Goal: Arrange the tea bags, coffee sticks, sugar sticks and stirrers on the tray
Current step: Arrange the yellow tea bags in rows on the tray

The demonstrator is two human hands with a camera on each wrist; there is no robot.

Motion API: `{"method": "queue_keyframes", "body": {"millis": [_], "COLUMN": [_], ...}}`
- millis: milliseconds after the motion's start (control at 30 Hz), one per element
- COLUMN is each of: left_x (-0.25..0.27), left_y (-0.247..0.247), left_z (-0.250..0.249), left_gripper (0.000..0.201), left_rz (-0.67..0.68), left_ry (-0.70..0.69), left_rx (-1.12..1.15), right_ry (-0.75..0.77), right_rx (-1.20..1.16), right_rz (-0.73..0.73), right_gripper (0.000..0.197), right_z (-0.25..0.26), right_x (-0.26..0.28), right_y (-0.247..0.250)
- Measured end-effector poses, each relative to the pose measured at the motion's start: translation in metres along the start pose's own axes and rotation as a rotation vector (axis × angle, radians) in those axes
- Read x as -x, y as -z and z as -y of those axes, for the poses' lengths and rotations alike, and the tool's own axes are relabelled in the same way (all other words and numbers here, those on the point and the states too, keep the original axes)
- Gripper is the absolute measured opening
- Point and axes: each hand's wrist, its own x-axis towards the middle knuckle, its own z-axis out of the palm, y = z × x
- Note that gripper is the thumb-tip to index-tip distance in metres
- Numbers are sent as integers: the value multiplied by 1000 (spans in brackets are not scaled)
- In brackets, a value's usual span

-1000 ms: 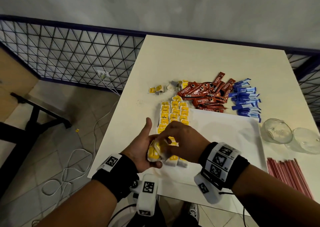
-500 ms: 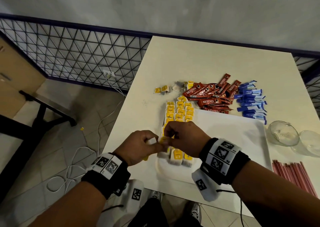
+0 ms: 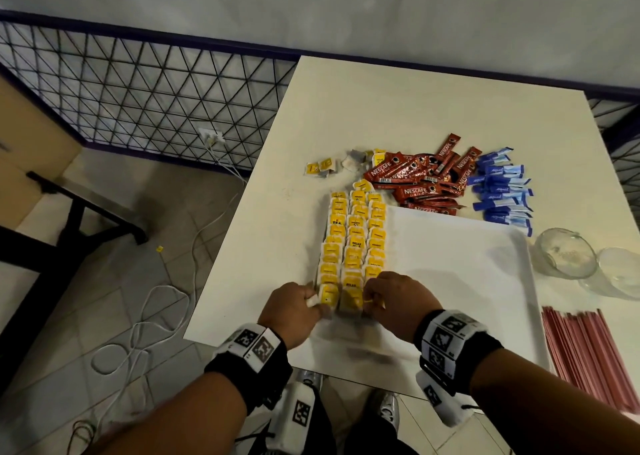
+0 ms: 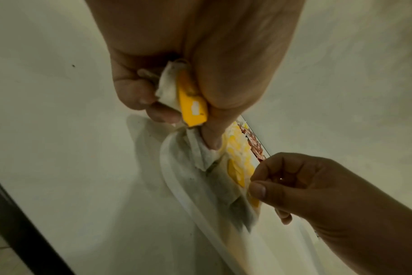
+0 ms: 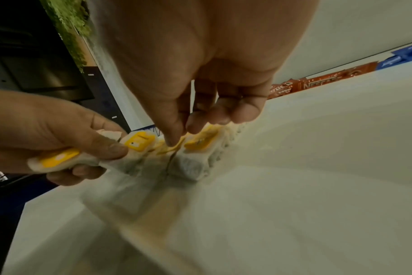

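Observation:
Three rows of yellow-tagged tea bags (image 3: 355,239) run along the left side of the white tray (image 3: 460,281). At the near end of the rows, my left hand (image 3: 294,310) grips a small bundle of tea bags (image 4: 191,104) in curled fingers. My right hand (image 3: 394,298) pinches the yellow tag of a tea bag (image 5: 174,145) between thumb and forefinger, right at the row's end. Red coffee sticks (image 3: 420,180) and blue sugar sticks (image 3: 500,191) are heaped beyond the tray. Red stirrers (image 3: 588,354) lie at the table's right front.
Two upturned glass cups (image 3: 566,257) sit right of the tray. A few loose tea bags (image 3: 322,168) lie beyond the rows. The table's left edge (image 3: 242,219) drops to a tiled floor with white cables (image 3: 145,326) and a wire fence.
Both hands have come down from above the tray's near corner and moved apart; the left hand has turned knuckles-up. They now work at the near end of the tea bag rows.

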Motion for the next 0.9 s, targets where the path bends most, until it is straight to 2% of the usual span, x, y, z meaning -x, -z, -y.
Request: {"method": "queue_keyframes", "body": {"millis": [67, 167, 333, 433, 900], "left_x": [-3, -6, -1, 0, -2], "left_y": [-6, -12, -11, -10, -17], "left_z": [2, 2, 2, 1, 2], "left_gripper": [42, 26, 30, 26, 24], "left_rz": [-13, -47, -142, -141, -132], "left_ry": [19, 17, -10, 14, 77], "left_rx": [-20, -91, -112, -123, -163], "right_ry": [-1, -2, 45, 106, 143], "right_rx": [-13, -19, 3, -8, 109], "right_rz": [-6, -9, -46, -53, -45], "right_gripper": [15, 17, 21, 29, 27], "right_z": [-1, -4, -3, 0, 9], "right_x": [3, 6, 7, 5, -6], "right_y": [-4, -9, -10, -12, -16]}}
